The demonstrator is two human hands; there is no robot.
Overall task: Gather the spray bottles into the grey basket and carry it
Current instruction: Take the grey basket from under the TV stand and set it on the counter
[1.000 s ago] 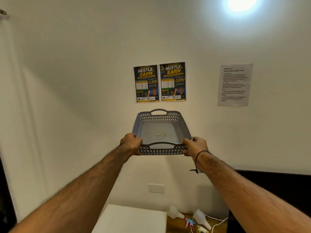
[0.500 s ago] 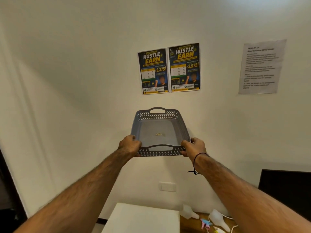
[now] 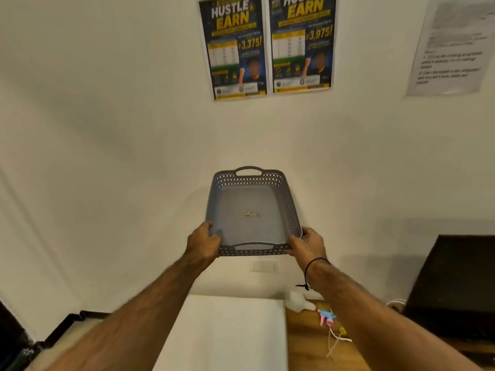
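Two hands gripping grey basket (image 3: 290,199), small scrap (image 3: 252,214) inside

head view faces the wall (image 3: 107,129).

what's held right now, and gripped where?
The grey basket, empty of bottles, in both hands: left hand and right hand grip its two near corners, beside the near handle.

One grey basket (image 3: 253,210), two hands, two blue posters (image 3: 235,46), one white paper (image 3: 452,46), one spray bottle (image 3: 300,302).
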